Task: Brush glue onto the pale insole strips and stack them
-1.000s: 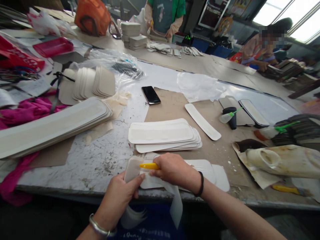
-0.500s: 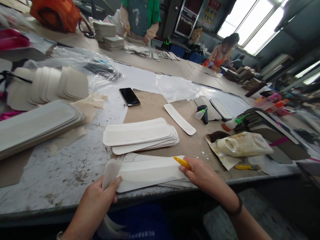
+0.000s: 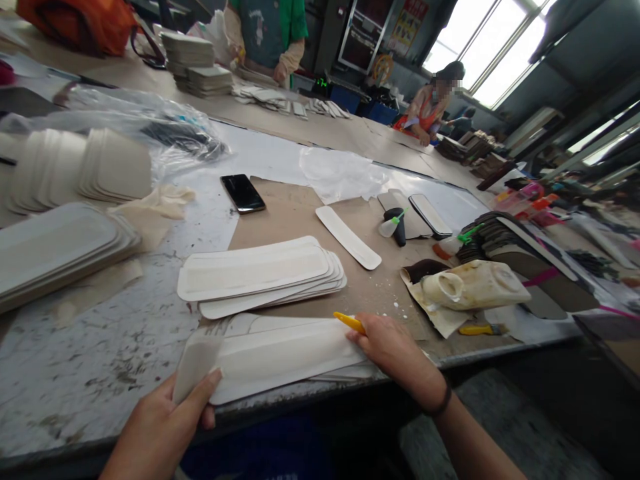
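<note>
A long white panel (image 3: 285, 357) with rounded corners lies at the table's near edge, over other flat pieces. Fingers closed, my left hand (image 3: 167, 417) grips its left end, the thumb on top, where a thin translucent strip (image 3: 197, 357) overlaps the panel. My right hand (image 3: 393, 353) is closed around a yellow-handled brush (image 3: 349, 323) at the panel's right end; its bristles are hidden beneath the hand. Just behind lies a fanned stack of similar white panels (image 3: 255, 267). One single curved white strip (image 3: 347, 237) rests apart on the brown paper.
At right are a stained plastic bottle (image 3: 480, 287), another yellow brush (image 3: 483, 330) and a pile of dark pieces (image 3: 530, 260). A phone (image 3: 243, 193) lies behind the stack. More panels (image 3: 60, 247) sit at left. Two people work across the table, one in green (image 3: 297, 30).
The view has shifted, so most things on the table appear further left. Both hands keep their hold, and the panel's left end appears slightly lower and nearer.
</note>
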The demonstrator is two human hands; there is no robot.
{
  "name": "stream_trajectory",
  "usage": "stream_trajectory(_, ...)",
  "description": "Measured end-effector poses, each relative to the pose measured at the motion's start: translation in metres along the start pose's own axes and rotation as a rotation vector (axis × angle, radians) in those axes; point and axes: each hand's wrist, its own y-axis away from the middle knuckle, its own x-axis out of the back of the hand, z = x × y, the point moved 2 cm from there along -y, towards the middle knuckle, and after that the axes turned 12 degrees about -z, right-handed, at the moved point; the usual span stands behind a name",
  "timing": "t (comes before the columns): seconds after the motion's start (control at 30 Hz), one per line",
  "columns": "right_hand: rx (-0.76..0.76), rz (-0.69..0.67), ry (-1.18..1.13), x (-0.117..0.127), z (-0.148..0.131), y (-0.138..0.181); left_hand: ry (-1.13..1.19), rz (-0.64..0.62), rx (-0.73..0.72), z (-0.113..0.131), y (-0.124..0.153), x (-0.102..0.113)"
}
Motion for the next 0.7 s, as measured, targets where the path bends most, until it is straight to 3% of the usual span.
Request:
stream_trajectory(0.27,-0.034,0.024,0.057,-0.004,-0.004,-0.004,-0.05,0.037,0.057,0.007,0.004,-0.002)
stream_trajectory(0.43,-0.118,0.122,0.008,-0.006,0.009,0.0,-0.026,0.076,0.065,0.003,0.004,-0.003)
stream_trajectory(0.53,-0.13,0.22,-0.128,-0.01,0.023,0.007,0.01,0.088,0.058,0.003,0.007,-0.003)
stream_trajectory(0.7,0.014,0.316,-0.519,-0.019,0.035,0.018,0.173,0.03,0.088,0.006,0.014,-0.004)
